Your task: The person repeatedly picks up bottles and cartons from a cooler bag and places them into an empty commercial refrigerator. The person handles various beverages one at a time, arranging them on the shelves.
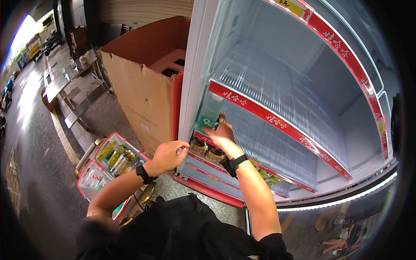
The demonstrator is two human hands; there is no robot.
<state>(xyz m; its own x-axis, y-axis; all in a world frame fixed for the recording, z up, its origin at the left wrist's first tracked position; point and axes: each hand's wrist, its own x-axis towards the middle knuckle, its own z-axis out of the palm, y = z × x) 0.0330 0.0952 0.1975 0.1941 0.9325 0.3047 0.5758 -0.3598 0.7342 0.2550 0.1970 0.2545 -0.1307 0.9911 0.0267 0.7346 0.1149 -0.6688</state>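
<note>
An upright clear plastic bottle with a green label point(207, 121) stands at the left end of a wire shelf point(260, 136) in an upright display cooler. My right hand point(221, 132) is around its lower right side, thumb across the label, with the other fingers partly hidden. Just below, bottles with dark contents point(214, 154) stand on a lower shelf. My left hand point(170, 155) is curled beside the cooler's left edge, with nothing visible in it. Both wrists wear black bands.
Left of my legs, a white basket with red rims point(97, 162) holds several drink bottles, some in packs. A tall open cardboard box point(143, 94) stands against the cooler's left side. Farther left is a metal table point(76, 78). The open glass door point(308, 224) reflects a seated person.
</note>
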